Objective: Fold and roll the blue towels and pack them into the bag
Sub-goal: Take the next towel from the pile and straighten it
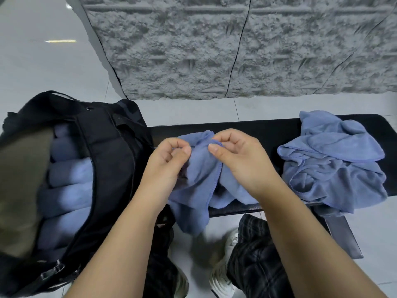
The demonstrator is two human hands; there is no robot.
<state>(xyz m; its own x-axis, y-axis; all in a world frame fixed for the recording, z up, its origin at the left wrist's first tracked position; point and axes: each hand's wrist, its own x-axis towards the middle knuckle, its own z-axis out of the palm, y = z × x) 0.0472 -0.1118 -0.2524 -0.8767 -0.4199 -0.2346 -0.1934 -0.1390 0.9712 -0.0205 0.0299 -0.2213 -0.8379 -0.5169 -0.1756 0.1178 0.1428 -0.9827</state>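
Black padded bench [268, 127] carries my work: left hand [165, 162] and right hand [240, 160] pinch a crumpled blue towel [202, 179], between the open black bag [111, 151] of rolled towels [68, 173] and a loose towel heap [335, 160].

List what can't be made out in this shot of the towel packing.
Head view only:
- Rolled towels in the bag: count unclear; the bag's flap and blur hide some.
- Pile of towels on the bench: how many is unclear; they are crumpled together.
- Held towel: its lower part hangs past the bench edge, and the left hand and right hand cover its top.
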